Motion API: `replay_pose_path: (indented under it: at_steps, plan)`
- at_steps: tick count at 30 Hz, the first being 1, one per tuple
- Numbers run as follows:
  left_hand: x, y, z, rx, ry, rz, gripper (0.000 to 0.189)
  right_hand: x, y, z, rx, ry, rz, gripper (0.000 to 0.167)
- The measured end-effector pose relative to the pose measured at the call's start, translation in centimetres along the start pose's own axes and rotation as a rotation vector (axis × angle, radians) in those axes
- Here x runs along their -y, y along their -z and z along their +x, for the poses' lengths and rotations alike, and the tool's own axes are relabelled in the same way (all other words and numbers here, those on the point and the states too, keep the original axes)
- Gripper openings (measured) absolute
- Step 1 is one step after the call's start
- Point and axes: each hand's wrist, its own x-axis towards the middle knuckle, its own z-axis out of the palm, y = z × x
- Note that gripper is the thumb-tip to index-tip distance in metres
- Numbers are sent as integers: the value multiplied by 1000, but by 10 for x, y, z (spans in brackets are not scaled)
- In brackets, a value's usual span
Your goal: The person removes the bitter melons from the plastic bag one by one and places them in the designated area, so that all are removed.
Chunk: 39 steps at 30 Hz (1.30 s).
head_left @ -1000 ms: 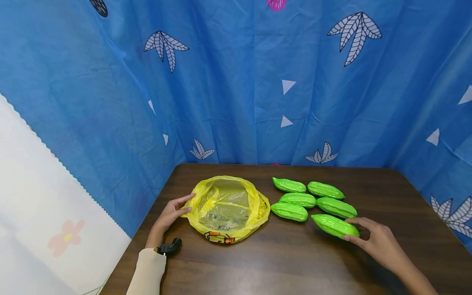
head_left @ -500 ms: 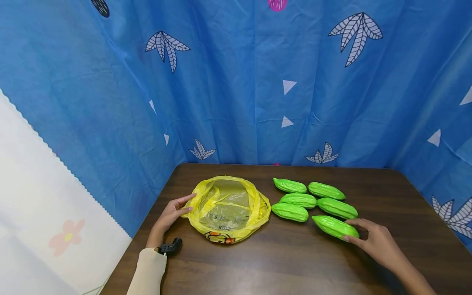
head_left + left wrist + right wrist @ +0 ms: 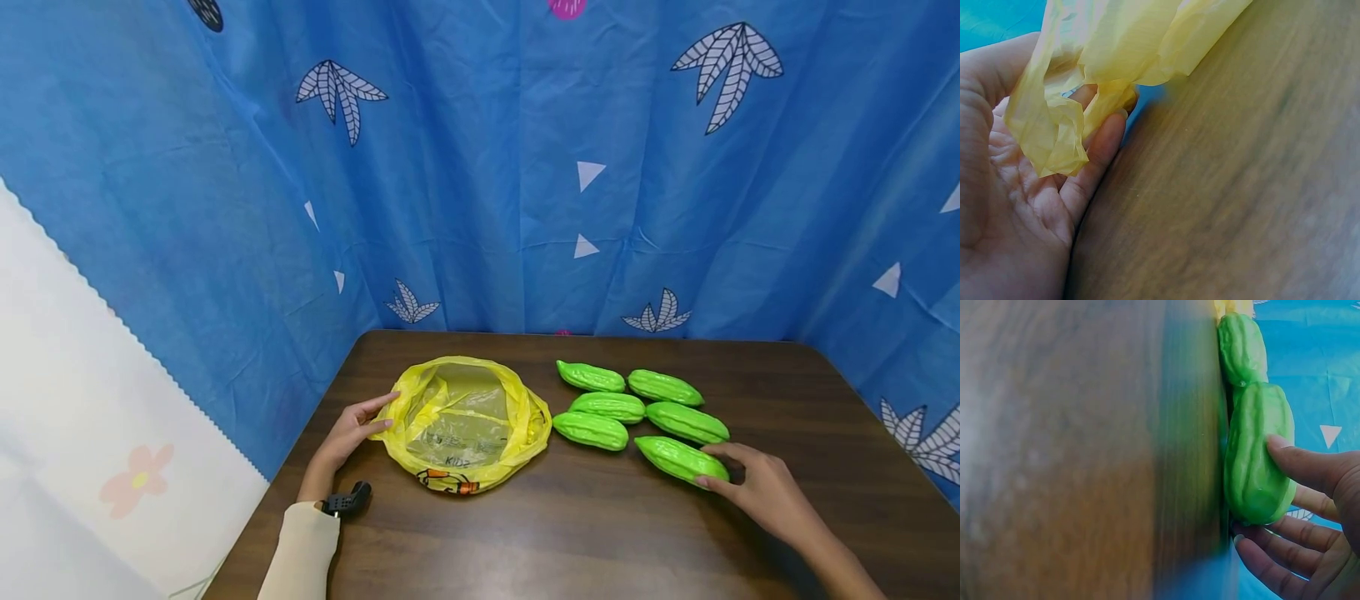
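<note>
My left hand (image 3: 347, 432) grips the left edge of a yellow plastic bag (image 3: 517, 458). The bag's mouth gapes upward, and dark print shows on its front. In the left wrist view, gathered yellow film (image 3: 1060, 134) hangs between thumb and fingers. My right hand (image 3: 765, 492) holds the blunt end of a shiny green bitter melon (image 3: 675, 457), its pointed end aimed left. Seen from the right wrist, the thumb (image 3: 1297, 459) presses on that bitter melon (image 3: 1257, 450) while the fingers reach around its far end and underside. Several matching bitter melons (image 3: 609, 407) lie just behind it.
Everything sits on a dark brown wooden table (image 3: 525, 542). A blue patterned curtain (image 3: 480, 167) hangs along its back and sides, with a white cloth (image 3: 90, 417) at the left. A black wrist device (image 3: 348, 500) sticks out beside the left forearm.
</note>
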Motion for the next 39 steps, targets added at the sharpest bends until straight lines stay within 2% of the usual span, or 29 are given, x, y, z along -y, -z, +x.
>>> replay_pose_path:
  at_steps: [11, 30, 39]
  plan:
    - [2, 1, 0, -4, 3, 7, 54, 1, -3, 4, -27, 5, -8, 50]
    - [3, 0, 0, 2, -10, -18, 55, 1, -2, 1, -22, -20, 6, 52]
    - [0, 1, 1, -20, -22, 5, 55, 2, 5, 0, -38, -12, 25, 49]
